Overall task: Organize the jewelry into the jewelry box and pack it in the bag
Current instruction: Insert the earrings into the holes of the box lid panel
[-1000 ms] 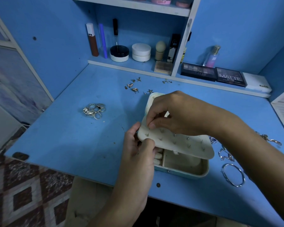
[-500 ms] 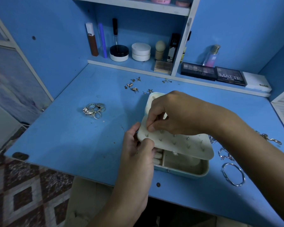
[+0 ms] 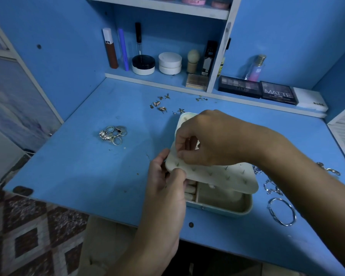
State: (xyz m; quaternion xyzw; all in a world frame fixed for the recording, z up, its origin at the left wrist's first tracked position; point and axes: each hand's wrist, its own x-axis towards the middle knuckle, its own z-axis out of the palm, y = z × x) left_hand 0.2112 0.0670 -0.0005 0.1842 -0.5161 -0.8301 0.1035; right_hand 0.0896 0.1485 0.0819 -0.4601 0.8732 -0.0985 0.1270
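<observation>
My left hand point(image 3: 163, 184) pinches the earring panel point(image 3: 211, 174) over one open jewelry box point(image 3: 223, 202); my right hand point(image 3: 213, 140) pinches at its studs. One ring pile point(image 3: 113, 134), one bangle point(image 3: 282, 212), blue counter point(image 3: 88, 172).

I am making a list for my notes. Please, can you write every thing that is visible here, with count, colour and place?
jewelry box: one, cream, open, near the desk's front edge
earring panel: one, cream, studded with earring posts, held tilted over the box
rings: one small pile, silver, desk left
loose earrings: several, gold and silver, desk back
bangle: one, silver, desk right
chains: count unclear, silver, above the bangle
cosmetics: many, mixed colours, back shelf
desk: one, blue
left hand: grips the panel's left corner
right hand: fingertips pinch at the panel's top; what they hold is hidden
</observation>
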